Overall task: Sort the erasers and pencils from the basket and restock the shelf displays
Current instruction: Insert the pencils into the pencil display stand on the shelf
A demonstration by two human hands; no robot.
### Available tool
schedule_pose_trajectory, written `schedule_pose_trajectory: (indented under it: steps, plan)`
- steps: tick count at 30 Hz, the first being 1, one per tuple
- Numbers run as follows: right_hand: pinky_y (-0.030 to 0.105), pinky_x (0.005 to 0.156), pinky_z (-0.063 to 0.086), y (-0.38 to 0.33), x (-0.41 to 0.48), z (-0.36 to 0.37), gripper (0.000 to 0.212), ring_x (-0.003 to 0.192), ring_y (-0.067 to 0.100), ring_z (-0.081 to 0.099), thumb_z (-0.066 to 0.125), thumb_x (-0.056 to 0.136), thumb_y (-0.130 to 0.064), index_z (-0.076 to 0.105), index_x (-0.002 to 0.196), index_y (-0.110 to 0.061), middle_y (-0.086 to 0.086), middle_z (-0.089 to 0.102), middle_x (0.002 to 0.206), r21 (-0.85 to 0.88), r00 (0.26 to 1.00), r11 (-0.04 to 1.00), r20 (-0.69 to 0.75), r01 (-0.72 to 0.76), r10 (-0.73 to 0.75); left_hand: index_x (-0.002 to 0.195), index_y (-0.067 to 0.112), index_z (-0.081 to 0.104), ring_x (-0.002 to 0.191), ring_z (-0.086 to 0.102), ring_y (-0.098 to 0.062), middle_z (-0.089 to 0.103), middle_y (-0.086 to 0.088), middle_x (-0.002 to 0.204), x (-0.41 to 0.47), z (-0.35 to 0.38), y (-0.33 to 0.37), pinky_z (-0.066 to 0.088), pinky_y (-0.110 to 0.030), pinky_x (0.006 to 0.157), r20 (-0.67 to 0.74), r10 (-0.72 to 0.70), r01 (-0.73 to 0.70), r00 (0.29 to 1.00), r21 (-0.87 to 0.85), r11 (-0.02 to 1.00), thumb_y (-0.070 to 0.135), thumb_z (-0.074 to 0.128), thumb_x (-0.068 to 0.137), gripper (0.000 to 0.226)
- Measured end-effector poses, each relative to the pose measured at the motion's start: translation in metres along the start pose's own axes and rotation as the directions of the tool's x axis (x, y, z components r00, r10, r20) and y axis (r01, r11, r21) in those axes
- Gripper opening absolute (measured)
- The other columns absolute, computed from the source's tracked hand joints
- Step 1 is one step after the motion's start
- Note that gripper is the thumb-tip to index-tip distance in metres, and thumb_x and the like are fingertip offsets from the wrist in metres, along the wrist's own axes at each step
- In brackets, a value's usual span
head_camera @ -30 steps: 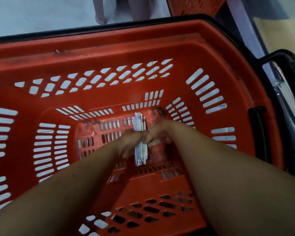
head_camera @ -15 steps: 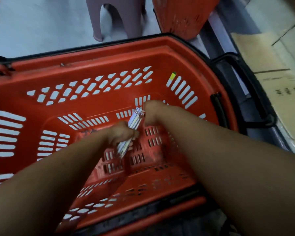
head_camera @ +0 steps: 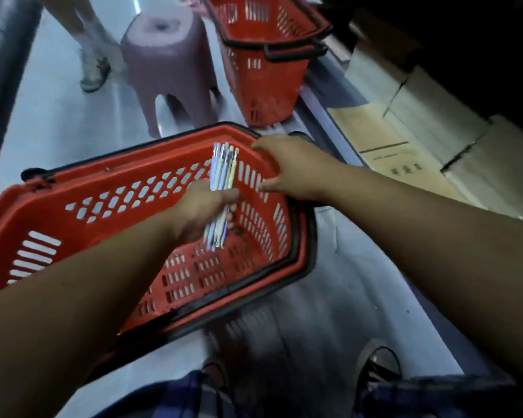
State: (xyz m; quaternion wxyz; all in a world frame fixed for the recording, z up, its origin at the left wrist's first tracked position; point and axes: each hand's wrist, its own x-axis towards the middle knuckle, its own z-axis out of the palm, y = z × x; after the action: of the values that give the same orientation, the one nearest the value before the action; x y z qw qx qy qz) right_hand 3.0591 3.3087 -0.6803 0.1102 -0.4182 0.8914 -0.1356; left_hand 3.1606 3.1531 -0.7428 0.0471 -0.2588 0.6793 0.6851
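A red plastic basket (head_camera: 82,191) with slotted walls and a black rim stands on the floor below me. My left hand (head_camera: 204,206) grips a bundle of pale pencils (head_camera: 222,173) around its middle, held upright above the basket's right half. My right hand (head_camera: 290,168) hovers at the basket's right rim, fingers spread and holding nothing. No erasers are visible in the basket.
A second red basket (head_camera: 263,64) stands beyond, beside a lilac plastic stool (head_camera: 166,55). Another person's legs and shoe (head_camera: 92,72) are at the top left. Cardboard boxes (head_camera: 429,122) lie on a low shelf to the right. My own feet (head_camera: 375,362) show at the bottom.
My left hand has lifted the pencil bundle up out of the basket's bottom. My right hand let go of the bundle and moved right to the rim. The view has risen and pulled back.
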Motion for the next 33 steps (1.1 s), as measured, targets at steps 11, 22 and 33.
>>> schedule_pose_trajectory:
  steps: [11, 22, 33]
  plan:
    - [0.043, 0.095, 0.051, 0.126, -0.148, -0.009, 0.055, 0.106, 0.026, 0.061, 0.082, 0.079, -0.039, 0.06, 0.124, -0.017, 0.006, 0.064, 0.12, 0.233, 0.863, 0.851, -0.079, -0.471, 0.499, 0.072, 0.004, 0.049, 0.046, 0.042, -0.021, 0.044, -0.013, 0.06, -0.051, 0.179, 0.057, 0.045, -0.029, 0.051, 0.338, 0.113, -0.06, 0.934, -0.165, 0.985, -0.005, 0.055, 0.091, 0.022]
    - [0.04, 0.085, 0.055, 0.226, -0.141, 0.131, 0.038, 0.1, 0.029, 0.065, 0.078, 0.087, -0.029, 0.063, 0.118, -0.013, 0.01, 0.066, 0.112, 0.463, 0.722, 0.587, 0.192, -0.664, 0.665, 0.089, -0.001, 0.056, 0.045, 0.051, -0.025, 0.054, -0.016, 0.064, 0.024, 0.252, -0.115, 0.051, -0.036, 0.053, 0.113, -0.231, 0.247, 0.966, -0.155, 0.957, 0.001, 0.065, 0.091, 0.009]
    - [0.031, 0.069, 0.049, 0.264, -0.052, 0.255, 0.026, 0.09, 0.032, 0.063, 0.073, 0.09, -0.028, 0.064, 0.091, -0.003, 0.011, 0.064, 0.091, 0.446, 0.595, 0.469, 0.197, -0.762, 0.779, 0.089, 0.0, 0.06, 0.052, 0.06, -0.026, 0.061, -0.009, 0.063, 0.139, 0.238, -0.208, 0.055, -0.038, 0.057, -0.038, -0.267, 0.26, 0.963, -0.128, 0.957, 0.008, 0.071, 0.089, 0.013]
